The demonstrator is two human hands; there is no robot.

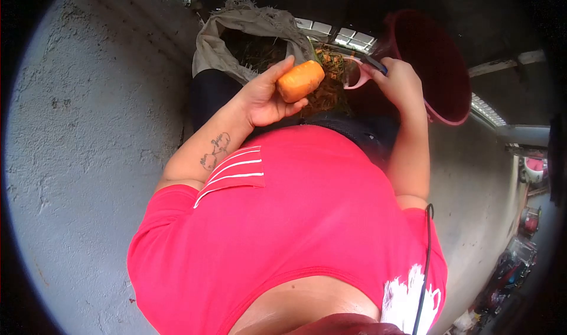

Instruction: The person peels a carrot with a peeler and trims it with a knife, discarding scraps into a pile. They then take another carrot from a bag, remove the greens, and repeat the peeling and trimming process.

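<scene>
My left hand (264, 102) is closed around a thick orange carrot (302, 80), its surface smooth and peeled-looking with a blunt end. My right hand (403, 86) grips a peeler (354, 87) with a pink, U-shaped head; a dark blue and black part shows by the fingers. The peeler's head points toward the carrot, with a gap between them. Below both hands lies a heap of orange and brown peelings (328, 96) with green bits, partly hidden by my left hand and the carrot.
A pale woven sack (212, 43) with a frayed rim stands open beyond my left hand. To the right is a large dark red bucket (458, 121), close to my right hand. A rough grey wall (88, 128) runs along my left. Assorted items (508, 270) lie far right.
</scene>
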